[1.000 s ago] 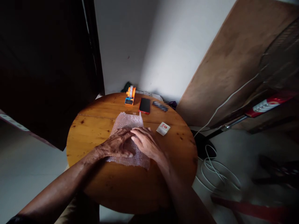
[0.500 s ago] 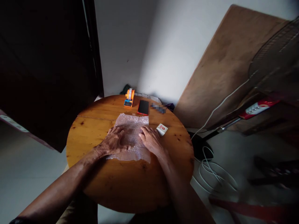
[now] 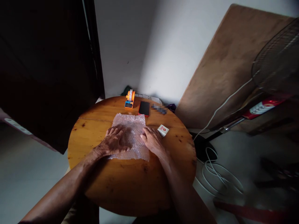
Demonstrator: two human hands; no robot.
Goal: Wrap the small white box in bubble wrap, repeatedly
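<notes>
A sheet of clear bubble wrap [image 3: 134, 137] lies flat on the round wooden table [image 3: 93, 109]. My left hand [image 3: 114, 141] rests on its left part, fingers spread and holding nothing. At the sheet's right edge lies my right hand [image 3: 151, 140], with its fingers stretched out over the border. Just beyond that hand is a small white box [image 3: 163, 130] with a red mark. Behind the wrap sit an orange tape dispenser [image 3: 130, 99] and a dark phone-like device [image 3: 144, 108] with a red edge.
A blurred-out item [image 3: 159, 108] lies at the table's back right. A fan [image 3: 277, 59] stands at the right, with a white cable [image 3: 217, 174] coiled on the floor. A brown board [image 3: 224, 59] leans on the wall.
The sheet's far right corner has shifted slightly left, and more of it shows between the hands. My right hand has hardly moved. The view has shifted a little.
</notes>
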